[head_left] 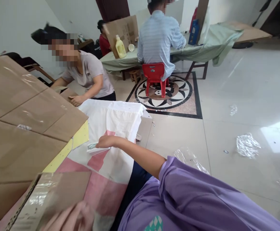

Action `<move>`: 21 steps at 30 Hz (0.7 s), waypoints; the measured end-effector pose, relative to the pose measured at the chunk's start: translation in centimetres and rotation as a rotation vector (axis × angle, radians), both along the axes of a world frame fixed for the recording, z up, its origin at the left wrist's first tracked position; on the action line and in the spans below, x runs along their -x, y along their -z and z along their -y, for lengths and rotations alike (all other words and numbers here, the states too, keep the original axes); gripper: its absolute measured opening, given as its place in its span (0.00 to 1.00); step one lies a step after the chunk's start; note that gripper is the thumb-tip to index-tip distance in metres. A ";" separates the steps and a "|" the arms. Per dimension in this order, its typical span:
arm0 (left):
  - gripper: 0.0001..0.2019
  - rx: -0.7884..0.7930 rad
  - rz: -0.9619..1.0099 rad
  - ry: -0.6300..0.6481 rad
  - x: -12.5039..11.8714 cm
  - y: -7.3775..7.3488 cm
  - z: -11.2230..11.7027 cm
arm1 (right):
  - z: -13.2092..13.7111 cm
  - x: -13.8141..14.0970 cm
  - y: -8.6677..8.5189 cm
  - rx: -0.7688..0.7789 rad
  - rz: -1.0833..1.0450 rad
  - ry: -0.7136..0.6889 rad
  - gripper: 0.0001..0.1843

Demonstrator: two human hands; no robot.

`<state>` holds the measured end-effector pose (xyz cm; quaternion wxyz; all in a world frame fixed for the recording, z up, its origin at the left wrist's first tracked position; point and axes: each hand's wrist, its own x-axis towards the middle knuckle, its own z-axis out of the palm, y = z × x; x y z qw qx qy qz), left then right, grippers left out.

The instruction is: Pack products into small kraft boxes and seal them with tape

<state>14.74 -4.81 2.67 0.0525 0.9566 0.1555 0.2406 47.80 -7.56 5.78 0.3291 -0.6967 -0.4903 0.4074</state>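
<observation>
My right hand (pixel 105 141) reaches over the cloth-covered table to a small white box (pixel 101 149) with pale greenish items (pixel 92 146) at its left end. Its fingers are bent down and pressed together at the box; what they hold, if anything, is hidden. My left hand (pixel 70 218) is at the bottom edge, smeared by motion, in front of an open-edged cardboard box (pixel 65 186) with clear tape. Its fingers look bent, but their grip does not show.
Big taped cardboard boxes (pixel 29 106) stand along the left, with yellow card (pixel 81 134) beside them. A person (pixel 94 73) works across the table. Another sits on a red chair (pixel 154 75) at a green-covered table (pixel 130 59). Crumpled clear plastic (pixel 247 145) lies on the floor.
</observation>
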 end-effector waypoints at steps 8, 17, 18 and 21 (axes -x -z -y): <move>0.56 0.079 0.197 -0.272 -18.2 3.6 -2.1 | -0.7 0.1 0.2 -0.015 0.107 -0.051 0.10; 0.38 0.104 0.271 -0.375 -18.9 5.1 -3.9 | -0.7 0.5 0.3 -0.034 0.136 -0.006 0.12; 0.37 0.100 0.290 -0.363 -18.8 5.2 -3.9 | -0.5 0.5 0.4 -0.034 0.123 0.003 0.12; 0.32 0.072 0.335 -0.331 -18.7 5.6 -4.2 | 0.2 0.5 0.6 -0.044 0.073 0.020 0.11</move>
